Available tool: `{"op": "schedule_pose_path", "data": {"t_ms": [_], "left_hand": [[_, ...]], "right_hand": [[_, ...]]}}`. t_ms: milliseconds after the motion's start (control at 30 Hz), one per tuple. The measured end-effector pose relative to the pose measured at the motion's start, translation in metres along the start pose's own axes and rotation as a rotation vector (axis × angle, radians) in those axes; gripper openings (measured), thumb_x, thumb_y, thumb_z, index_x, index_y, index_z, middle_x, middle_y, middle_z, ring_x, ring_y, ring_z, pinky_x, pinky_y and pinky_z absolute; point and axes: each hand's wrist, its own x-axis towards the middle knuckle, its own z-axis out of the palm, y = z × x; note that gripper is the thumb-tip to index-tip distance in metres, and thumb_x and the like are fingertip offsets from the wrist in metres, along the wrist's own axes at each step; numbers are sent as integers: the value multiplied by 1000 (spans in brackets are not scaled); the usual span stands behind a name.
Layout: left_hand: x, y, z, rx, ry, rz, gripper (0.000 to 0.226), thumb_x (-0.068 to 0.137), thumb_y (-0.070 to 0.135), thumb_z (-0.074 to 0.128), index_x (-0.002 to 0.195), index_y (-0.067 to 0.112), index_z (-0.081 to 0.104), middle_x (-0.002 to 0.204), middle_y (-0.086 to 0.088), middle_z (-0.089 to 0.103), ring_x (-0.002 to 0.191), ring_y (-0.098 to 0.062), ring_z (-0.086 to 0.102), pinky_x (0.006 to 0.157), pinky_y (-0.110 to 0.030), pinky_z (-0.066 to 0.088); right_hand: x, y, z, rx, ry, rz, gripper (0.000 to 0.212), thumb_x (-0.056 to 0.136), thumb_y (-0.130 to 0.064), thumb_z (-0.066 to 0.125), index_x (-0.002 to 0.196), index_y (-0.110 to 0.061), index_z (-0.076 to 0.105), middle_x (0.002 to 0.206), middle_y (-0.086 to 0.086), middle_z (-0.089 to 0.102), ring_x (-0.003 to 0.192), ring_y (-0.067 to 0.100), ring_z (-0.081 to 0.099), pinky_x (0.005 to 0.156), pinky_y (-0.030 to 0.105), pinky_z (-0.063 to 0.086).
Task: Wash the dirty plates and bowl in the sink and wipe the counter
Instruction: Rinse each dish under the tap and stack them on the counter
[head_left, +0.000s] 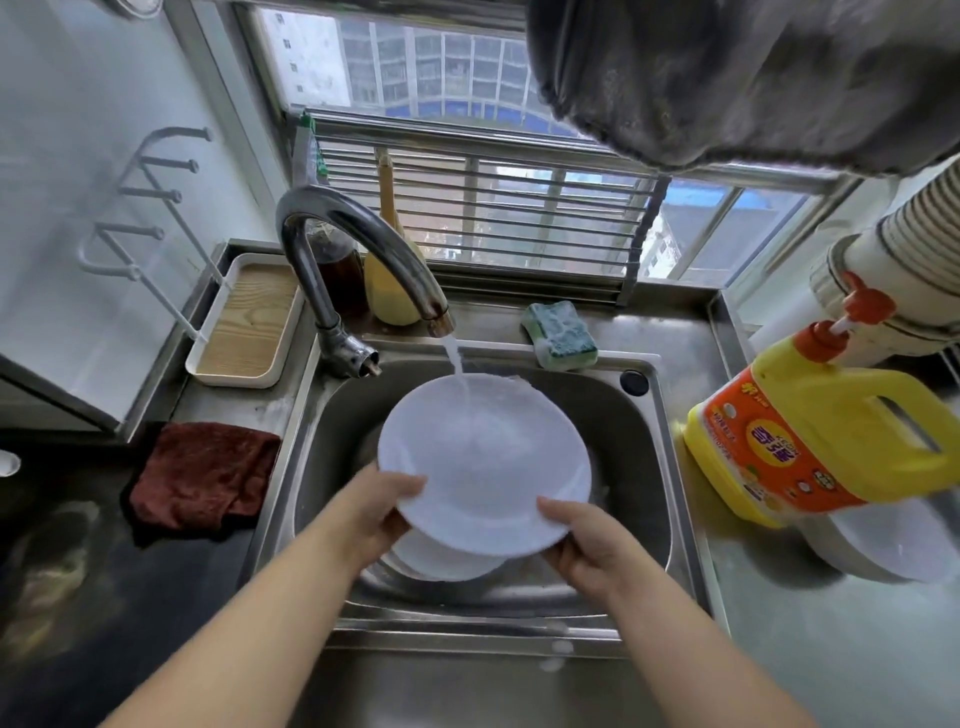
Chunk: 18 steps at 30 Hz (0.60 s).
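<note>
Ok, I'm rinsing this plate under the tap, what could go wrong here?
The wet plate is held only at its near rim by the left hand and right hand; it could slip onto the dishes below. Water hitting its tilted face may splash the counter.

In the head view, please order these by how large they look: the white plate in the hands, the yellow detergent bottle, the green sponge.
1. yellow detergent bottle, though nearer the camera, and white plate: alike, unranked.
2. green sponge, clearly smallest.

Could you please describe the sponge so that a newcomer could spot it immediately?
Start at the steel sink and follow its back rim rightwards from the curved metal tap. There lies the green-topped yellow sponge, the only soft, foamy block there.
</note>
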Motion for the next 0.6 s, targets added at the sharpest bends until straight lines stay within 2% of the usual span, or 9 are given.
{"op": "schedule_pose_path", "data": {"t_ms": [67,133,267,300,367,433,500,567,600], "left_hand": [[-4,-14,17,-93,105,72,49,84,-13,47,128,7,52,114,-18,64,102,-35,61,70,-39,55],[-8,-28,28,-140,140,29,50,83,-17,43,127,6,48,111,-18,61,99,-34,59,69,-38,53],[4,-12,-12,-71,85,-145,44,86,-10,53,127,4,49,117,-20,61,102,-34,61,65,-40,58],[5,-13,-11,-94,92,-110,44,86,-8,52,128,6,49,120,-20,61,105,-36,61,66,-41,59],[3,-27,7,-184,166,-16,50,85,-12,46,132,6,48,124,-22,59,110,-38,58,74,-42,56],[0,-36,22,-213,186,-43,51,84,-18,39,131,-1,46,115,-23,60,101,-36,59,76,-41,53],[2,-22,10,-124,172,-117,42,86,-17,41,125,-2,48,99,-18,61,87,-30,59,70,-36,51],[8,-9,-9,-77,159,-142,39,88,-13,46,125,-1,49,97,-17,62,85,-28,60,66,-34,51],[8,-8,-8,-98,169,-124,40,88,-11,47,127,1,49,100,-17,63,88,-29,61,66,-35,52]], "right_hand": [[5,17,16,46,8,-23,30,89,11,49,116,0,53,95,16,67,82,29,64,49,31,57],[8,32,22,90,-12,4,36,86,15,47,119,1,51,97,19,65,84,32,63,49,32,57],[8,5,-2,31,-9,110,28,85,9,58,113,4,55,99,21,67,92,34,65,71,44,59],[11,5,3,5,5,94,28,87,9,56,115,4,54,98,20,67,91,33,64,71,43,59],[15,22,22,5,6,21,34,88,13,48,120,3,51,94,17,65,85,29,63,60,35,60],[21,37,31,12,-15,32,38,86,17,45,121,4,50,94,18,65,84,29,63,59,34,59],[27,25,18,22,13,102,36,86,14,52,121,7,51,94,20,65,85,31,63,60,37,60],[32,13,5,-5,58,128,36,87,10,55,122,6,51,95,20,65,85,30,64,59,38,60],[32,14,10,-10,81,109,37,88,10,53,124,6,50,97,19,65,85,30,63,63,39,59]]}}
